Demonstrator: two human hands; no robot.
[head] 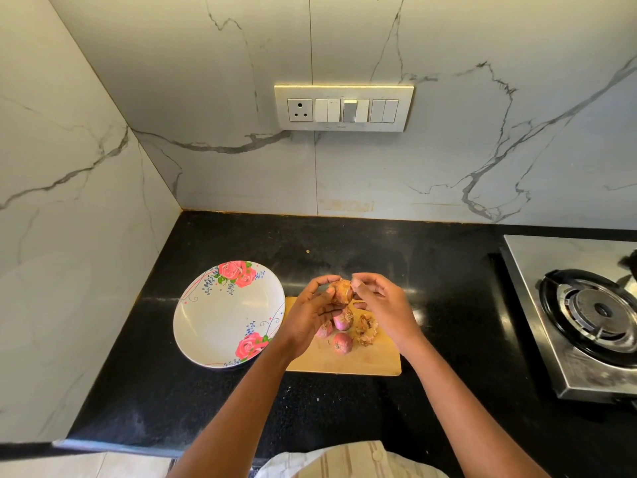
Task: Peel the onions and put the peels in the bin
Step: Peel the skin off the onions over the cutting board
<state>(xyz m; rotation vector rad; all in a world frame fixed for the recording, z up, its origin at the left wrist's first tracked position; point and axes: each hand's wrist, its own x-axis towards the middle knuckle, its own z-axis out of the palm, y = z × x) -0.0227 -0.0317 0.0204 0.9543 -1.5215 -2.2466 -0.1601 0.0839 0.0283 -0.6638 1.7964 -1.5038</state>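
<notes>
- We see one small onion [340, 292] held up above the far edge of the chopping board [344, 360]; its outer skin is dry, papery and tan-brown, with a wisp of root hairs at the top.
- Left hand [310, 313]: fingers and thumb curled round the onion from the left side, grasping it.
- Right hand [382, 305]: thumb and forefinger pinch at the skin on the onion's right side; the other fingers are loosely bent.
- Three more onions [342, 342] lie on the board below the hands, near its middle; they are pink-purple, smooth and rounded, with dry root tufts. One is partly hidden by the left hand.
- A small heap of peels [366, 331] lies on the board just right of those onions: crinkled, brittle-looking, light brown flakes.
- The board is pale wood, rectangular with rounded corners, flat on the black speckled worktop [344, 408], its left side just beside the plate [206, 326].
- The plate is white, glossy, round and shallow, printed with pink roses and blue sprigs; it sits towards the worktop's left edge.
- At the right edge we note a stainless steel gas stove [572, 360] with a black ring burner.
- The wall behind is grey-veined marble tile, carrying a cream switch panel [344, 108].
</notes>
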